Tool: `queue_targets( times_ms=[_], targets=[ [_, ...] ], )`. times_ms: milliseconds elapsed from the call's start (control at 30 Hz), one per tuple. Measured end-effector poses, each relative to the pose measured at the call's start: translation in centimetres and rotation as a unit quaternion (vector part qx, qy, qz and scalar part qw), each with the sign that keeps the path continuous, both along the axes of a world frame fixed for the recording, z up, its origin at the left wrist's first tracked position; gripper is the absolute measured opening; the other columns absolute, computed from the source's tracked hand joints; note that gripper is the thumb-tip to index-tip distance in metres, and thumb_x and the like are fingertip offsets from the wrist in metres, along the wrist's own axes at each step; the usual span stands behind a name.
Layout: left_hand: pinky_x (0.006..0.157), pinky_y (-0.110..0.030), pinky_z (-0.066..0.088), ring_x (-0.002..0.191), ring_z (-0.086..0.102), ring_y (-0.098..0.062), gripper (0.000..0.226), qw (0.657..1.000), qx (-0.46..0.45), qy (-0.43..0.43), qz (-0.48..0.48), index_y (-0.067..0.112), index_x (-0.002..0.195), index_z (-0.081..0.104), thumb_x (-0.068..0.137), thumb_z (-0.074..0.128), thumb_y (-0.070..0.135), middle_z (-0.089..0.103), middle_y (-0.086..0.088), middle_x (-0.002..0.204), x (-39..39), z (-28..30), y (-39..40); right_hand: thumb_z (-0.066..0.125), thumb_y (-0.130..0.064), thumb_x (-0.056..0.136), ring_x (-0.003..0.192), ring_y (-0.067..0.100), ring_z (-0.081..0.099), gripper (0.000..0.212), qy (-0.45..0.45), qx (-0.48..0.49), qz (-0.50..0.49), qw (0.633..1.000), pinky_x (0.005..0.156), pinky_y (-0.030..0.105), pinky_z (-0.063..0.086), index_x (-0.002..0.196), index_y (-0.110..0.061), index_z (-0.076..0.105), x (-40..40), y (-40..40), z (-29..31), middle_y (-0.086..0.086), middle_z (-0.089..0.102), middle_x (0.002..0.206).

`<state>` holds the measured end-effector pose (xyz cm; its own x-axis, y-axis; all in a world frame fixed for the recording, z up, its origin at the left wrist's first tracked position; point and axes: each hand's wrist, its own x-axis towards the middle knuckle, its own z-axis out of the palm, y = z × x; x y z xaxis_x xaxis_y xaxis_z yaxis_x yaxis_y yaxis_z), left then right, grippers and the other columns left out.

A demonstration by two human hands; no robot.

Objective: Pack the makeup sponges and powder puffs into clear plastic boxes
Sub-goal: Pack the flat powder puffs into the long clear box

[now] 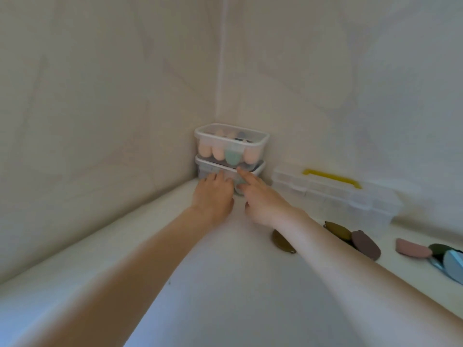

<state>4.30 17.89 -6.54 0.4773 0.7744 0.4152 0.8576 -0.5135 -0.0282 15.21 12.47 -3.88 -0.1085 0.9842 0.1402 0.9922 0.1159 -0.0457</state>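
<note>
While two filled boxes sat stacked in the corner, the left hand [213, 194] lay flat-fingered against the lower box [253, 171] and the right hand [260, 199] pointed one finger at its lid edge, neither grip holding anything. Sealing looked to be the step; next, the loose powder puffs [350, 239] on the table [225, 284] wanted the yellow-handled case [333, 194]

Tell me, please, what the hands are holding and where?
Nothing is gripped: the left hand and right hand touch the lower box's front with extended fingers.

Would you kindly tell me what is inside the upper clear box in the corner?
The upper box holds peach sponges and one teal sponge; something dark sits behind them, too covered to identify.
</note>
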Motion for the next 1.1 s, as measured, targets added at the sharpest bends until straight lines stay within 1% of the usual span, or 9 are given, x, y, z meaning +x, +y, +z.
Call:
queue_targets(
  times_ms=[67,133,233,300,367,567,667,933,1100],
  targets=[
    [0.063,-0.025,0.053,0.08,0.068,-0.025,0.029,0.991,0.103,-0.041,-0.074,0.007,0.083,0.069,0.056,0.079,0.013,0.072,-0.009,0.084,1.1,0.2,-1.5,0.045,-0.003,0.09,0.141,0.025,0.023,0.048,-0.009,0.071,-0.029,0.997,0.11,0.035,0.031,0.138,-0.01,0.041,1.0,-1.5,0.1,0.004,0.02,0.156],
    [0.051,-0.024,0.053,0.06,0.068,-0.024,0.034,0.978,0.128,-0.068,-0.149,0.008,0.069,0.069,0.037,0.082,0.005,0.07,-0.006,0.065,2.5,-0.1,-2.0,0.046,-0.008,0.091,0.131,0.026,0.034,0.042,-0.037,0.107,-0.065,0.991,0.102,0.036,0.036,0.133,-0.009,0.044,2.5,-3.2,-0.3,0.006,0.034,0.144],
    [0.08,-0.033,0.054,0.094,0.066,-0.033,0.051,0.97,0.075,-0.136,-0.188,0.003,0.108,0.064,0.057,0.068,-0.007,0.067,-0.015,0.106,5.2,0.5,-3.0,0.046,-0.017,0.093,0.128,0.026,0.035,0.039,-0.062,0.09,-0.077,0.991,0.104,0.035,0.033,0.133,-0.012,0.048,5.1,-5.6,-0.9,0.005,0.041,0.138],
    [0.104,-0.032,0.036,0.125,0.046,-0.032,0.061,0.974,0.001,-0.17,-0.149,0.006,0.137,0.039,0.078,0.053,-0.004,0.042,-0.014,0.139,6.9,0.7,-2.8,0.052,-0.014,0.089,0.126,0.028,0.038,0.038,-0.065,0.136,-0.078,0.985,0.103,0.035,0.032,0.127,-0.01,0.054,6.8,-6.9,-0.5,0.008,0.045,0.133],
    [0.107,-0.032,0.031,0.133,0.036,-0.03,0.064,0.958,-0.124,-0.239,-0.1,0.006,0.144,0.024,0.086,0.052,0.004,0.03,-0.014,0.147,8.0,0.9,-2.5,0.053,-0.009,0.086,0.125,0.03,0.04,0.039,-0.069,0.191,-0.112,0.973,0.103,0.037,0.032,0.125,-0.009,0.055,8.4,-7.5,0.1,0.009,0.046,0.131],
    [0.1,-0.033,0.039,0.126,0.047,-0.03,0.061,0.903,-0.27,-0.33,-0.051,0.001,0.139,0.028,0.088,0.059,0.015,0.046,-0.017,0.137,10.3,0.8,-2.7,0.057,-0.03,0.088,0.131,0.028,0.034,0.057,-0.102,0.097,-0.221,0.965,0.109,0.036,0.026,0.137,-0.012,0.033,12.7,-7.1,0.3,0.008,0.037,0.141],
    [0.098,-0.035,0.042,0.122,0.05,-0.031,0.054,0.888,-0.281,-0.363,-0.028,-0.001,0.13,0.035,0.086,0.061,0.015,0.051,-0.017,0.13,10.4,1.0,-2.8,0.061,-0.02,0.087,0.129,0.028,0.039,0.057,-0.112,0.084,-0.219,0.966,0.106,0.036,0.032,0.136,-0.013,0.034,13.8,-7.3,0.0,0.007,0.044,0.138],
    [0.095,-0.037,0.046,0.109,0.056,-0.03,0.051,0.899,-0.272,-0.344,-0.023,0.006,0.125,0.04,0.083,0.066,0.02,0.054,-0.014,0.123,8.3,0.9,-6.2,0.057,-0.005,0.087,0.107,0.032,0.055,0.041,-0.065,0.035,-0.162,0.984,0.082,0.036,0.046,0.125,-0.012,0.043,14.1,-11.5,2.2,0.011,0.057,0.119],
    [0.083,-0.03,0.044,0.092,0.055,-0.02,0.073,0.925,-0.266,-0.262,-0.072,0.011,0.136,0.031,0.079,0.071,0.03,0.056,-0.007,0.111,6.0,1.9,-9.7,0.049,-0.001,0.089,0.083,0.024,0.047,0.046,-0.053,-0.014,-0.166,0.985,0.056,0.027,0.036,0.13,-0.021,0.041,13.5,-14.9,4.1,0.001,0.043,0.086]
  ],
)
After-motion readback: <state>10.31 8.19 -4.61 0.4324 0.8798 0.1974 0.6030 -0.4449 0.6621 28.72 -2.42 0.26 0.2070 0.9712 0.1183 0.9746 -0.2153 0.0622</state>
